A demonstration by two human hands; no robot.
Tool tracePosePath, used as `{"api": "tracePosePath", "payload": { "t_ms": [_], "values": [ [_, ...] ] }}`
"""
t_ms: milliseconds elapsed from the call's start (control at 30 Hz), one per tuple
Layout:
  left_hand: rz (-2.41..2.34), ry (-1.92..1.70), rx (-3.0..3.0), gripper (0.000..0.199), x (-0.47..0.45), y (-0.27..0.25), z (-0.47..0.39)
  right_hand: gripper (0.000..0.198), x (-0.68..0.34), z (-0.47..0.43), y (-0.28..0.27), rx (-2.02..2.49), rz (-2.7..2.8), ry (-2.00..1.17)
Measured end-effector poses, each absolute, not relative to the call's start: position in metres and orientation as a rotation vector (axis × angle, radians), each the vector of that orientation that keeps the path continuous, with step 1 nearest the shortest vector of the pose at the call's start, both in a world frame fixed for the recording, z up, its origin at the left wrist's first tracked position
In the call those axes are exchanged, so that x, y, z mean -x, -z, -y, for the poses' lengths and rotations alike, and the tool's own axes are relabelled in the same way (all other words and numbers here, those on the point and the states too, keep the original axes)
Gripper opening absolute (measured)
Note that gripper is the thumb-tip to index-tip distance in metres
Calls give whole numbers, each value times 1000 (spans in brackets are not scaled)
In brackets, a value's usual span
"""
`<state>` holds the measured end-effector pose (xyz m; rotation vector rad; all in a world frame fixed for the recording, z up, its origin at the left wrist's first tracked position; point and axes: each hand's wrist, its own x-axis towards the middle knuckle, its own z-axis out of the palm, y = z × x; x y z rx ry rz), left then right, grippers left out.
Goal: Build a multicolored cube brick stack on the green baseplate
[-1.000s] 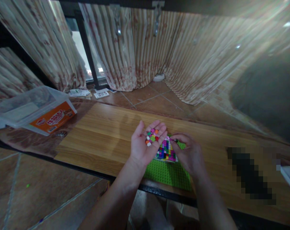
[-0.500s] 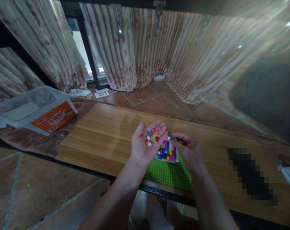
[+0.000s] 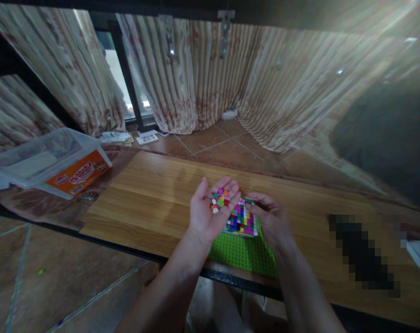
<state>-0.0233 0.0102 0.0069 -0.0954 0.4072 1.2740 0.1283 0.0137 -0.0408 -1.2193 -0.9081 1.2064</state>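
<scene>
My left hand [image 3: 205, 215] is turned palm up, fingers stretched and slightly cupped. Several small toy bricks [image 3: 220, 202] in pink, orange, green, white and red rest in it. At the far right corner of a multicoloured brick block [image 3: 243, 222], my right hand [image 3: 272, 219] has thumb and fingers pinched together. What lies between those fingertips is too small and covered to make out. The block sits on a green studded baseplate [image 3: 243, 254], and my left fingers hide its left part.
On the left stands a clear plastic box [image 3: 57, 157] with an orange label. A wooden board [image 3: 144, 199] covers much of the table. A blurred-out dark object [image 3: 364, 254] lies to the right. Striped curtains [image 3: 210, 78] hang beyond the table.
My right fingertips have dipped slightly at the block's far edge, and the dark green-edged strip by them shows less. The left hand keeps its bricks. The view has shifted slightly.
</scene>
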Motion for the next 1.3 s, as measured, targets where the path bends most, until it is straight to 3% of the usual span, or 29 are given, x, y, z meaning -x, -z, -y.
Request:
{"api": "tracePosePath", "payload": {
  "t_ms": [333, 600, 1033, 1300],
  "values": [
    [-416, -1279, 117, 43, 24, -5, -11, 32, -126, -12, 39, 1323, 989, -1131],
    [-433, -1299, 129, 41, 24, -6, -11, 21, -133, -11, 40, 1421, 1277, -952],
    [-427, -1296, 127, 41, 25, -5, -12, 25, -134, -11, 39, 1383, 1293, -982],
    [-433, -1308, 143, 41, 26, -7, -12, 15, -137, -9, 40, 1435, 1514, -665]
  ]
}}
